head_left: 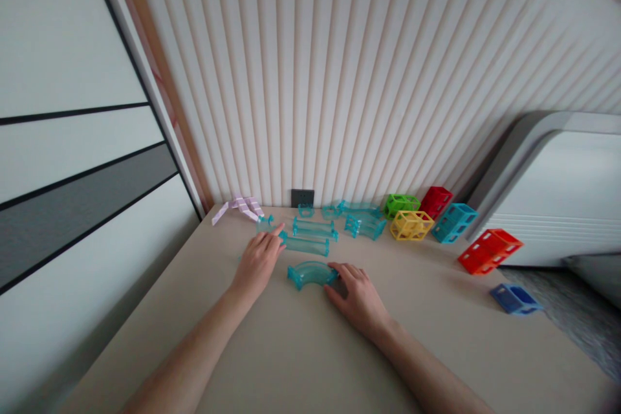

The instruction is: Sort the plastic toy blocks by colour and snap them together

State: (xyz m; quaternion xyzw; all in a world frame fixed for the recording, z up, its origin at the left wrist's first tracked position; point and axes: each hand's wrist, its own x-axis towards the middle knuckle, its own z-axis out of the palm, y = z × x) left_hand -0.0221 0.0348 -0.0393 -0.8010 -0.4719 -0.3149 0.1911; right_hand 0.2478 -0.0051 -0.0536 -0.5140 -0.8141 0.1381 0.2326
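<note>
My right hand (356,294) has its thumb and fingers closed around the right end of a clear teal curved tube piece (310,272), which lies flat on the table. Farther back, my left hand (259,257) is at the left end of a clear teal straight tube piece (306,245), its index finger and thumb on either side of that end. The palm is turned down and hides what lies under it. Just behind that piece lies another straight tube piece (314,228). A small teal piece (264,224) shows past my left fingertips.
More teal pieces (366,226) lie along the ribbed wall. To the right stand open-frame blocks: green (402,205), yellow (411,225), dark red (436,202), teal (455,222), red (490,251) and blue (515,299). Pale purple strips (240,206) lie at back left. A black socket (303,198) is on the wall.
</note>
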